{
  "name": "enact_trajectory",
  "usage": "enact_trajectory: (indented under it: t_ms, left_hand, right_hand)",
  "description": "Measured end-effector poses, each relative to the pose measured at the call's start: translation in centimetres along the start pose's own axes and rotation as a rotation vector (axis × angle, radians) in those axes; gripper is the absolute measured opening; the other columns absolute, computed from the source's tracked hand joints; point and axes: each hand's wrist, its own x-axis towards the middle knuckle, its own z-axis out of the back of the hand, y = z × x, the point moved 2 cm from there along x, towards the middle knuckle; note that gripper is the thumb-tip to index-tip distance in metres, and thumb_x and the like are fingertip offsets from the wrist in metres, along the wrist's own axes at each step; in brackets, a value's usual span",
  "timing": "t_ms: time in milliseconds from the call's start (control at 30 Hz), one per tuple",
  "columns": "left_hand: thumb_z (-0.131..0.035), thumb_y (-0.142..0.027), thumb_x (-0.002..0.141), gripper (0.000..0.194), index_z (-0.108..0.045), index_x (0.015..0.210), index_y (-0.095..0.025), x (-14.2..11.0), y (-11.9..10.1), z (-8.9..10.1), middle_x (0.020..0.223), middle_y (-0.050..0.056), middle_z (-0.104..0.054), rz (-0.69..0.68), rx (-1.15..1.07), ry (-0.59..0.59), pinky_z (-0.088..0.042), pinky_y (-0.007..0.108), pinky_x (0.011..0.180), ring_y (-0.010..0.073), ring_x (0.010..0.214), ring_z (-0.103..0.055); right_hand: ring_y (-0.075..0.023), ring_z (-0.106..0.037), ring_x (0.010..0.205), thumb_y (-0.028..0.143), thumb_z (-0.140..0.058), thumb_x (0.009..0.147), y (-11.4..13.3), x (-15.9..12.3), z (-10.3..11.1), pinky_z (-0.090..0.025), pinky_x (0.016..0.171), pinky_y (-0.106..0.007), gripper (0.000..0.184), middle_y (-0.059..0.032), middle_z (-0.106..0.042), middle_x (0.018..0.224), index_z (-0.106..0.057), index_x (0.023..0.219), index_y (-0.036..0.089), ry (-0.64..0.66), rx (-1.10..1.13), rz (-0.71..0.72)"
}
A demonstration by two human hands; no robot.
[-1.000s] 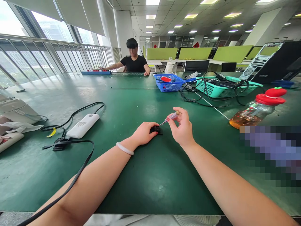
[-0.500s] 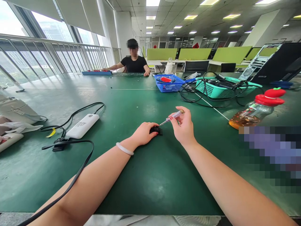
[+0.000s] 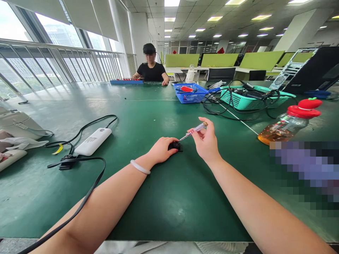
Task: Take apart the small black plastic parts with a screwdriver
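Note:
Close around a small black block-like part [image 3: 177,145] on the green table [image 3: 148,197], my left hand [image 3: 161,150] pins it between thumb and fingers. What kind of part it is, I cannot make out. My right hand [image 3: 206,141] grips a screwdriver [image 3: 196,129] with a clear handle and a brownish end cap. Its thin metal shaft slants down to the left, and the tip meets the black part's upper right side. A white bracelet [image 3: 140,167] circles my left wrist.
A white power bank [image 3: 93,141] with black cables lies left. Blue [image 3: 189,97] and teal [image 3: 243,103] baskets with tangled cables stand behind. A red-lidded jar [image 3: 284,127] is at right. Across the table sits a person [image 3: 150,72] beside a blue tray-like object [image 3: 126,82].
Across the table, the blue object has shifted right, with the person's arm drawn in. My right fingers have moved slightly on the screwdriver; my left hand stays put.

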Motion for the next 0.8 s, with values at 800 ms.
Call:
enact_trajectory:
  t_ms: [800]
  left_hand:
    - [-0.064, -0.029, 0.085, 0.036, -0.065, 0.121, -0.024, 0.0, -0.1, 0.1, 0.119, 0.005, -0.070, -0.017, -0.009, -0.005, -0.049, 0.041, 0.101, 0.0269, 0.112, -0.061]
  right_hand:
    - [-0.0215, -0.074, 0.076, 0.058, -0.079, 0.064, -4.2, 1.5, 1.3, -0.053, 0.092, -0.048, 0.059, 0.0025, -0.071, 0.079, -0.050, 0.103, 0.024, -0.056, 0.163, -0.378]
